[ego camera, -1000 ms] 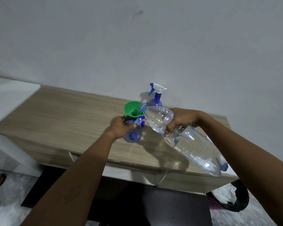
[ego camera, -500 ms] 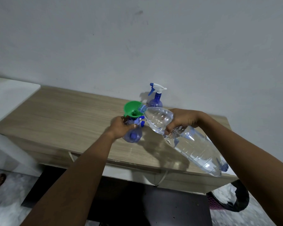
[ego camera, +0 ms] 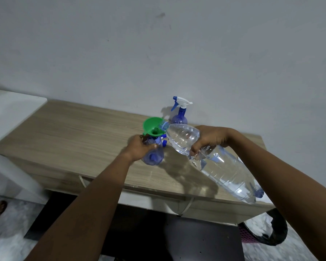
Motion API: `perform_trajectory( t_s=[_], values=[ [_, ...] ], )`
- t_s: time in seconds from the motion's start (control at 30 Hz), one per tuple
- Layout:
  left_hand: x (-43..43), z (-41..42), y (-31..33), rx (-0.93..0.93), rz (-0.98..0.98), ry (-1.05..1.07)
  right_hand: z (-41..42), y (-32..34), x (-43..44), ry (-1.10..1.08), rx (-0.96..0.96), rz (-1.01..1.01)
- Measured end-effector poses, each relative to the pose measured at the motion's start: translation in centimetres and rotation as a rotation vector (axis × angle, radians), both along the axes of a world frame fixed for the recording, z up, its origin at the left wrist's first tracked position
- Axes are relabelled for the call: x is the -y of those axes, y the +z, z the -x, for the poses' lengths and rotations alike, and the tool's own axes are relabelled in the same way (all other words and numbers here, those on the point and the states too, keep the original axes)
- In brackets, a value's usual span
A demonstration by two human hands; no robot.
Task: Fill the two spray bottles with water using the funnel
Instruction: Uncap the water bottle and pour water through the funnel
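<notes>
Pour stage, as judged: a large clear plastic water bottle (ego camera: 215, 162) is tipped neck-down, its mouth laid against the rim of the green plastic funnel (ego camera: 151, 127). The funnel is seated in the neck of the near translucent blue spray bottle (ego camera: 152, 157). That bottle is gripped round its shoulder by the left hand (ego camera: 139, 147). The big bottle is held by the right hand (ego camera: 209, 140), fingers curled round its upper body.

Risks:
- The mouth is at the funnel's edge, not over its centre — a glug could send water over the rim.
- The thin wall looks dented under the grip, so the flow could be spiked by a harder squeeze.
- The funnel could be knocked out by the bottle neck.
- The fill level is hidden by the hand, so overflow is possible.

The second blue spray bottle with a white-and-blue trigger head (ego camera: 179, 117) stands upright behind, by the wall. Its fill cannot be told.

Surface: light wood-grain table top (ego camera: 73, 132) set against a plain grey wall (ego camera: 158, 53). A white surface (ego camera: 11, 106) is seen at left, and a dark basket (ego camera: 267, 232) on the mottled floor at lower right.
</notes>
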State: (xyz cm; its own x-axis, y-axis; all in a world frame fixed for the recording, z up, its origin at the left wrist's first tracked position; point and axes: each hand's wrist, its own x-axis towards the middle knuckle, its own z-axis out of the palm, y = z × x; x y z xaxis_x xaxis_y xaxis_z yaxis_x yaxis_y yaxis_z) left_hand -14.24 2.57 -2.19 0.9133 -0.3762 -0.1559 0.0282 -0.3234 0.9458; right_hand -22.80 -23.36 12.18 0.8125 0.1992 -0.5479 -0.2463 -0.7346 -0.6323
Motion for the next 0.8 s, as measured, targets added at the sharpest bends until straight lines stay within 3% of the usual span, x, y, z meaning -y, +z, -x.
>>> perform_trajectory(
  t_s=[0.5, 0.67, 0.8],
  values=[
    [0.0, 0.1, 0.2, -0.008, -0.007, 0.017, 0.3, 0.5, -0.5, 0.014, 0.062, -0.036],
    [0.2, 0.2, 0.3, -0.010, 0.007, 0.016, 1.0, 0.3, -0.1, -0.085, 0.232, -0.201],
    [0.3, 0.4, 0.5, 0.001, 0.029, 0.021, 1.3, -0.5, -0.1, -0.286, 0.481, -0.257]
  ],
)
